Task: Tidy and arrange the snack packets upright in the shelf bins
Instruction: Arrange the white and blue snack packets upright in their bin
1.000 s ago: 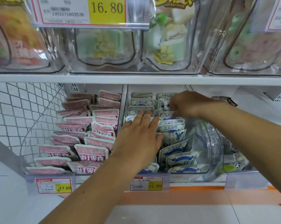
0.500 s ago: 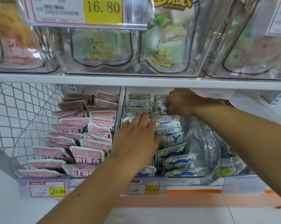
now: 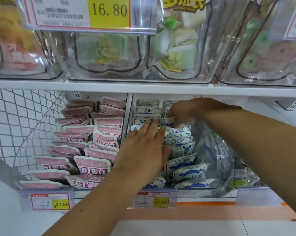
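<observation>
Our left hand [image 3: 143, 150] lies on the packets [image 3: 179, 142] in the middle bin [image 3: 217, 155]; our right hand [image 3: 186, 109] sits at one o'clock behind it, in the back rows. At nine o'clock stands the neighbouring bin [image 3: 30, 150] with other packets [image 3: 92, 164]; at twelve, the upper shelf [image 3: 92, 84]

The upper shelf [image 3: 92, 86] hangs low over the bins' rear, leaving a narrow slot; pink packets [image 3: 92, 164] crowd the left bin [image 3: 23, 155]; blue-and-white packets [image 3: 179, 132] fill the middle bin [image 3: 196, 187], save a gap beside its clear right wall [image 3: 219, 155].

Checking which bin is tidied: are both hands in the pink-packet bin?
No, the left hand and right hand are on the blue-and-white packets.
</observation>
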### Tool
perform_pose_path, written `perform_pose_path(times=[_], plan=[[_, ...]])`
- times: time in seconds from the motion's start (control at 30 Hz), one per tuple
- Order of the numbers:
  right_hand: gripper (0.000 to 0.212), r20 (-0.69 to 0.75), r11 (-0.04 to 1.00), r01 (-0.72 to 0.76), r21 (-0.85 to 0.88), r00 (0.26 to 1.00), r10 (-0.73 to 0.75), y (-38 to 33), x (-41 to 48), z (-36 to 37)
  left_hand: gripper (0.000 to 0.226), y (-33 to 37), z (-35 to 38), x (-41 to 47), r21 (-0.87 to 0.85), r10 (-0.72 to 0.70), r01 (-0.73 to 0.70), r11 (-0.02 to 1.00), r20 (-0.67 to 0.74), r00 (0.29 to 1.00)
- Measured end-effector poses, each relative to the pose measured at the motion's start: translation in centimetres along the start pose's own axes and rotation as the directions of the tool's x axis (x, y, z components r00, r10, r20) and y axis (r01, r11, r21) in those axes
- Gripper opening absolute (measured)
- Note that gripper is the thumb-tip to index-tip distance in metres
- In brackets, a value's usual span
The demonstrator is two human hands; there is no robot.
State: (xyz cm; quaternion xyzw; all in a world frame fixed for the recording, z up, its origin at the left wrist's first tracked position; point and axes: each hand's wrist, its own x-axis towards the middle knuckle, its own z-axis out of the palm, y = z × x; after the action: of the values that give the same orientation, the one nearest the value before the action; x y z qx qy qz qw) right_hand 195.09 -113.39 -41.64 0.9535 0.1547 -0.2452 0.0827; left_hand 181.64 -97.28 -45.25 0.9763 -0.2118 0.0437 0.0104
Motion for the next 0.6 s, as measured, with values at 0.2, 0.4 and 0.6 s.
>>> perform_pose_path(times=[0.2,0.4,0.6], plan=[[0.044,-0.074,1.0,0.018,-0.004,0.997,-0.018,0.3,-2.0,0.7,0.062,0.1,0.1,0.1,-0.007,0.006,-0.006,1.0,0.02,1.0],[0.051,-0.254,0.979,-0.078,-0.19,0.967,0.028,0.9,-2.3,2.2,0.063,0.1,0.2,0.3,-0.006,-0.006,0.006,1.0,0.037,0.999],[0.055,-0.313,1.0,-0.01,-0.014,0.95,0.005,1.3,-2.2,1.6,0.063,0.1,0.1,0.2,-0.022,-0.015,0.016,1.0,0.045,0.999]])
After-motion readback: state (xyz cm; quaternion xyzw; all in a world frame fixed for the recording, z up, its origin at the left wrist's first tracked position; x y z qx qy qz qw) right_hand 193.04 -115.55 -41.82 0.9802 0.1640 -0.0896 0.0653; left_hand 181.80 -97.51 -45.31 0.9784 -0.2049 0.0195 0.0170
